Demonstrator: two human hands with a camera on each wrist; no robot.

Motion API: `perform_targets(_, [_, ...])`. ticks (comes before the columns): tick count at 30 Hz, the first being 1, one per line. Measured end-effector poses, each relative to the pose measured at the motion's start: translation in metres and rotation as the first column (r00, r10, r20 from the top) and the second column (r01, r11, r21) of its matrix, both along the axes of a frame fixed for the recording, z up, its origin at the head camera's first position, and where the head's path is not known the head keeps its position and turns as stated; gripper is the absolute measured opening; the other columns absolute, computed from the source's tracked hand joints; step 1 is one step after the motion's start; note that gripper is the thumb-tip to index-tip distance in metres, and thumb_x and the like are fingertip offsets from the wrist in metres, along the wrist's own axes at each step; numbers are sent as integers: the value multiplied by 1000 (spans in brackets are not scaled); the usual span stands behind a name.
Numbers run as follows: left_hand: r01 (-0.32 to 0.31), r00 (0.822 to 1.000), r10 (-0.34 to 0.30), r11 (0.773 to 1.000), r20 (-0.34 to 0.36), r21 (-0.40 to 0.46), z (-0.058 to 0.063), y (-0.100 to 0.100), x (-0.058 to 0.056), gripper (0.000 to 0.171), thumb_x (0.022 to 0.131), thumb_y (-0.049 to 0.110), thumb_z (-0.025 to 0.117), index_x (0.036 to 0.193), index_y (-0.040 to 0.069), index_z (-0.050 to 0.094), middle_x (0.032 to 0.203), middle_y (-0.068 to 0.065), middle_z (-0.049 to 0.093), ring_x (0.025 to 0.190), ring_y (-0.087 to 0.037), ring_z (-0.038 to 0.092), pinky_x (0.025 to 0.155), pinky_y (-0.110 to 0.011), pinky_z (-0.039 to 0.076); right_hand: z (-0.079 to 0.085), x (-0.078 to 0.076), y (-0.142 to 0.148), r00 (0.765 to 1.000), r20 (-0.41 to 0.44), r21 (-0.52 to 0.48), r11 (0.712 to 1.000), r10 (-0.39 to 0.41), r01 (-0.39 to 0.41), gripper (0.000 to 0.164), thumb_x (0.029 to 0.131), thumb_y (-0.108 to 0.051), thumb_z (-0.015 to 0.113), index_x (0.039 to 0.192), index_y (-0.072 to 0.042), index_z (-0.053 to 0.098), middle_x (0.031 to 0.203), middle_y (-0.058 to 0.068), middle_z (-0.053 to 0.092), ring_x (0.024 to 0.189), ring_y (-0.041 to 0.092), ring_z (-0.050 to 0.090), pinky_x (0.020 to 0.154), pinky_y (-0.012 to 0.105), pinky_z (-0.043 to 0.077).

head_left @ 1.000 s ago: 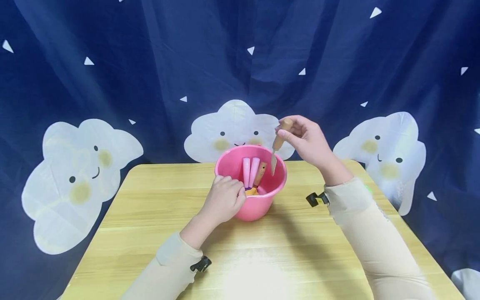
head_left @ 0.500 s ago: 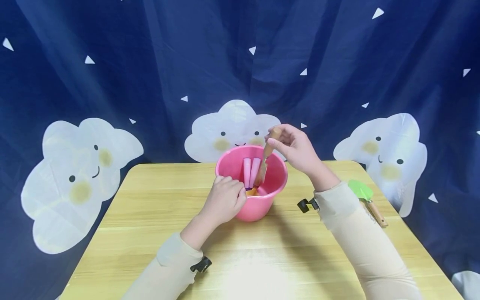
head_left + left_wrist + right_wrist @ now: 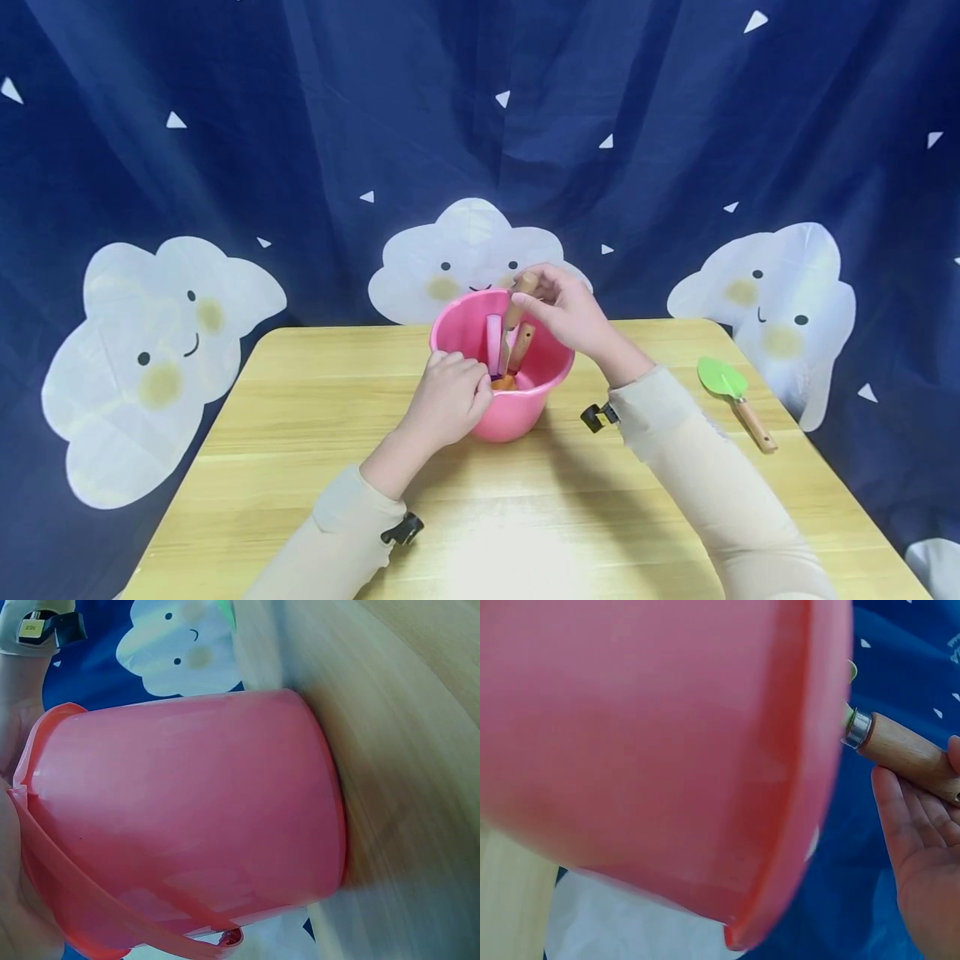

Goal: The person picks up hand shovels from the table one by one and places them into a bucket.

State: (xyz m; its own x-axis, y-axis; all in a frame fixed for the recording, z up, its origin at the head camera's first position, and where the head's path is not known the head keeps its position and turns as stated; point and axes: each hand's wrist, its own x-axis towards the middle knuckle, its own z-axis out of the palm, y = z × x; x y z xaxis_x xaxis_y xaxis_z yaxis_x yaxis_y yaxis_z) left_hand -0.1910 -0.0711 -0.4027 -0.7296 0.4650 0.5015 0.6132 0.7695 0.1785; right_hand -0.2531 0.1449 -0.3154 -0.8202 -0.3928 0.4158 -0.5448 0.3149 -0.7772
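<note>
A pink bucket [image 3: 512, 417] stands upright on the table. My left hand [image 3: 446, 400] grips its near left rim, with the fingers curled over the edge. My right hand [image 3: 570, 312] pinches the wooden handle of a small trowel [image 3: 520, 302], its blade pointing down inside the bucket. In the right wrist view, the trowel handle [image 3: 907, 750] has a metal collar, and the bucket wall hides most of the blade. Inside the bucket are a pink handle [image 3: 493, 337], another wooden handle [image 3: 522, 346] and something orange [image 3: 504, 382] at the bottom.
A green trowel [image 3: 723, 379] with a wooden handle lies on the right side of the wooden table [image 3: 300, 433]. Behind the table hangs a dark blue curtain [image 3: 420, 108] with printed clouds. The bucket's pink carrying handle [image 3: 112, 900] hangs down its side.
My right hand has moved left and down, lowering the trowel into the bucket. The green trowel on the table has come out from behind my right sleeve. My left hand stays on the rim.
</note>
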Motion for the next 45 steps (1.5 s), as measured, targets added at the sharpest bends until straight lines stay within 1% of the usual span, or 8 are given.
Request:
perform_targets(5, [-8, 1000, 9, 1000, 22, -19, 1, 0, 0, 25, 95, 28, 49, 72, 20, 54, 65, 9, 49, 70, -12, 44, 80, -36, 36, -8, -2, -5, 998, 25, 6, 998, 58, -58, 17, 97, -16, 66, 111, -7, 60, 84, 6, 73, 91, 20, 69, 93, 39, 48])
perform_targets(8, [-9, 1000, 9, 1000, 17, -18, 1, 0, 1, 24, 95, 26, 51, 72, 20, 54, 65, 9, 49, 69, -12, 44, 79, -36, 36, -12, -2, -10, 996, 44, 16, 997, 71, -72, 14, 97, -15, 65, 107, -8, 59, 83, 5, 74, 89, 20, 69, 87, 39, 50])
perform_targets(14, [5, 1000, -5, 1000, -8, -1, 2, 0, 1, 25, 95, 21, 53, 69, 19, 51, 64, 7, 47, 67, -14, 43, 77, -37, 35, -19, -2, -18, 994, 95, 50, 997, 59, -63, 12, 96, -17, 66, 100, -12, 57, 82, 1, 73, 88, 18, 70, 94, 41, 47])
perform_targets(24, [16, 999, -16, 1000, -35, 3, -2, 0, 0, 27, 95, 23, 46, 69, 18, 50, 63, 7, 46, 66, -15, 43, 75, -36, 34, -32, -4, -26, 989, 139, 103, 992, 59, -73, 11, 95, -16, 67, 98, -11, 58, 85, 1, 72, 91, 19, 69, 88, 40, 50])
perform_targets(26, [12, 999, -12, 1000, -36, 3, -2, 0, 0, 28, 95, 23, 46, 68, 18, 49, 62, 7, 45, 66, -14, 42, 75, -36, 34, -32, -4, -27, 988, 138, 102, 991, 72, -86, 11, 95, -18, 68, 97, -13, 58, 85, 1, 71, 89, 22, 69, 84, 42, 52])
perform_targets(32, [7, 999, -7, 1000, -37, 6, -1, 0, 0, 29, 96, 23, 44, 68, 19, 49, 62, 7, 44, 66, -14, 41, 75, -36, 34, -36, -4, -30, 971, 196, 71, 986, 134, -150, 10, 94, -17, 68, 96, -12, 59, 86, 7, 71, 77, 43, 67, 60, 61, 53])
perform_targets(38, [10, 999, -10, 1000, -34, 5, -1, 0, 0, 30, 96, 23, 43, 68, 19, 49, 62, 7, 44, 66, -15, 41, 76, -36, 34, -37, -5, -30, 965, 218, 73, 983, 146, -166, 10, 95, -16, 67, 96, -11, 59, 86, 9, 70, 68, 39, 66, 61, 64, 52])
perform_targets(45, [5, 1000, -4, 1000, -28, 1, -1, 0, 0, 28, 96, 22, 47, 69, 19, 50, 63, 7, 45, 66, -14, 41, 76, -36, 34, -38, -8, -29, 964, 218, 75, 982, 152, -172, 9, 95, -15, 67, 95, -10, 60, 90, 7, 68, 78, 48, 65, 61, 59, 54])
